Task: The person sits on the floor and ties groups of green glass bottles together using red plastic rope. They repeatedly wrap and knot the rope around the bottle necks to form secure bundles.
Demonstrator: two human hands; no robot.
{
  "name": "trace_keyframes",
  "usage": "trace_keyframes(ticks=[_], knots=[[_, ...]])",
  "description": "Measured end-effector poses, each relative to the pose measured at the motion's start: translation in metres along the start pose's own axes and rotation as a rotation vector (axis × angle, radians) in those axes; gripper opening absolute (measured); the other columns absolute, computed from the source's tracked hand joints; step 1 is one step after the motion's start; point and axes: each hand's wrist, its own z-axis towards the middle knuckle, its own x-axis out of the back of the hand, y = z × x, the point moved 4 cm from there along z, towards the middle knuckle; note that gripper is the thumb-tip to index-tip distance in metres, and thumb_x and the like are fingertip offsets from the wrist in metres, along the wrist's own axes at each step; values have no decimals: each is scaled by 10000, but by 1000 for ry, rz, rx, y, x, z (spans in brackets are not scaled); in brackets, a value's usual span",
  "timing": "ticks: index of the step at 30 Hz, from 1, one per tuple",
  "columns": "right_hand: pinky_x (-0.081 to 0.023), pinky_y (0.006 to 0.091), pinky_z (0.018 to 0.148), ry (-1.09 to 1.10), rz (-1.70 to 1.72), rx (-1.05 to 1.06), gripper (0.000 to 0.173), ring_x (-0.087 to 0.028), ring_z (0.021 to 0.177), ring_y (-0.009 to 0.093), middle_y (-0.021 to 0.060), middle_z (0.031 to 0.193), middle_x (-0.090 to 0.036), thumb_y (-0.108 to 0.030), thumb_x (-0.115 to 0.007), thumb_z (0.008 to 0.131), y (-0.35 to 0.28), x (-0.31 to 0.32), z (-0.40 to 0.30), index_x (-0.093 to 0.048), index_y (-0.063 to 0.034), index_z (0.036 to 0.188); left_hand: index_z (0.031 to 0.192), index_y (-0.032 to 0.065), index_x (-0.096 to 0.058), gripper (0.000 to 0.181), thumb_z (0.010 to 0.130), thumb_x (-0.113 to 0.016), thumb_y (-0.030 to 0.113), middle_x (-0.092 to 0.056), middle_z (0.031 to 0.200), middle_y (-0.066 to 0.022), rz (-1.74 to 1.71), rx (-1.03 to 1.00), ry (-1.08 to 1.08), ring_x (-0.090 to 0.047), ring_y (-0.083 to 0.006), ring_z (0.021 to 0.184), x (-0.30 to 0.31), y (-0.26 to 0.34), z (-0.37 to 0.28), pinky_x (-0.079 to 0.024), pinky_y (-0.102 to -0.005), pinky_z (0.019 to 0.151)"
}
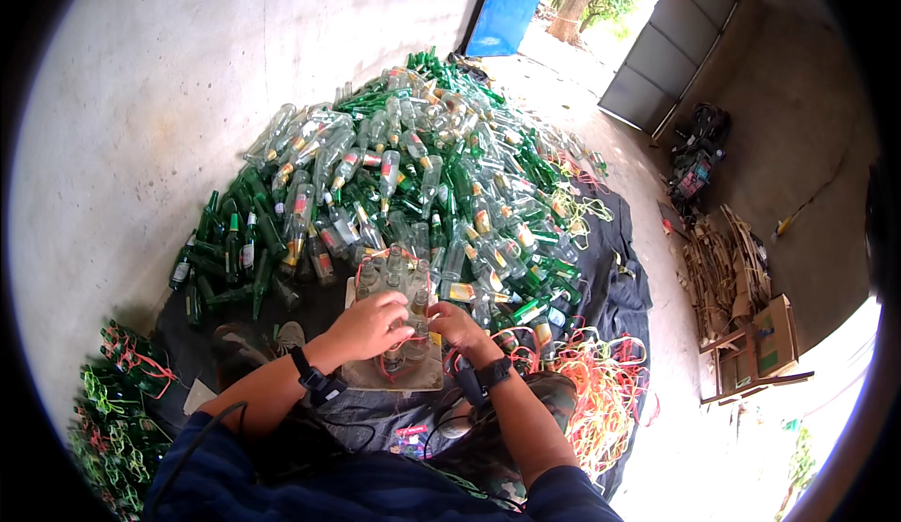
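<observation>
A cluster of clear glass bottles stands upright in front of me on a pale board. Red plastic strapping runs around the cluster. My left hand reaches over the near left side of the bottles, its fingers curled close to the strapping. At the near right side, my right hand has its thumb and fingers drawn together against the bottles. What the fingertips of either hand grip is too small to make out. Both hands partly cover the bottles.
A large heap of green and clear bottles rises beyond the board on a black sheet. Tangled red and yellow strapping lies at right. Strapped green bottles sit at left. Flattened cardboard leans by the right wall.
</observation>
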Motion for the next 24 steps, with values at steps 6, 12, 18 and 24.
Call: trace_keyframes(ticks=[6,12,18,24], knots=[[-464,244,711,-116,110,-12,689,-595,807,78,21,966,-682,-49,-662,853,-23,-3,-9,-518,3,1524,1266,44,-582,425,871,-731,92,-602,1281,-184,254,212,296,-621,-396,1178,49,-25,-13,-532,-471,987],[-384,225,579,-172,280,-5,825,-494,630,45,-63,770,-593,2,-627,853,14,2,17,-408,-82,1643,1457,44,-460,666,840,-696,129,-668,1337,-240,138,563,-231,-660,-430,1214,23,-72,-34,-553,-494,985],[-278,240,447,-273,328,-161,860,-380,503,40,-82,708,-528,-3,-623,857,-33,-1,-2,-378,-165,1666,1465,64,-388,894,790,-878,386,-664,1332,-236,-22,596,-149,-672,-428,1208,2,-63,-47,-548,-487,969],[-260,241,445,-293,328,-163,857,-359,496,42,-86,679,-479,-14,-625,865,-35,-2,-5,-371,-172,1668,1635,56,-222,1181,768,-906,477,-668,1326,-206,20,540,-52,-690,-409,1181,-20,-82,-54,-561,-463,968]])
